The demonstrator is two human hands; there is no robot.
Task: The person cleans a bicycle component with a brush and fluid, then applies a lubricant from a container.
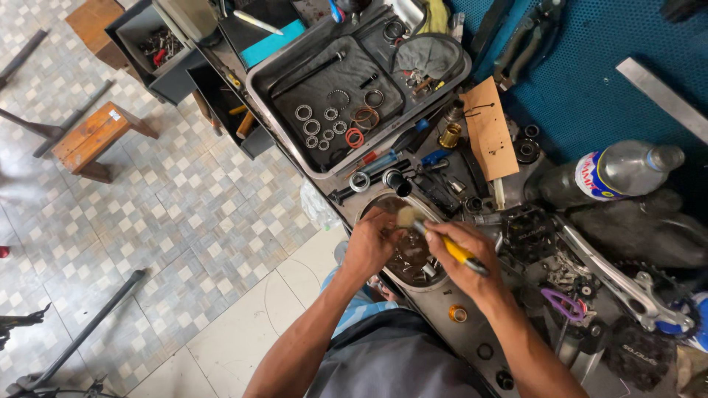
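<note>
Tray (pixel 259 88): upper centre, holds bearing rings (pixel 318 125)
Bowl (pixel 372 205): lower centre, under both hands
Right hand (pixel 464 254): clamped on yellow-handled brush (pixel 435 234)
Left hand (pixel 369 243): pinching what seems a small part
Risk: wet part could slip into the bowl

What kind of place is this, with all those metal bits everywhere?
Probably a bicycle repair workshop. A tray holds bearing rings, a crank arm lies on the crowded bench, and the right hand works a brush over a bowl of oily parts.
</note>
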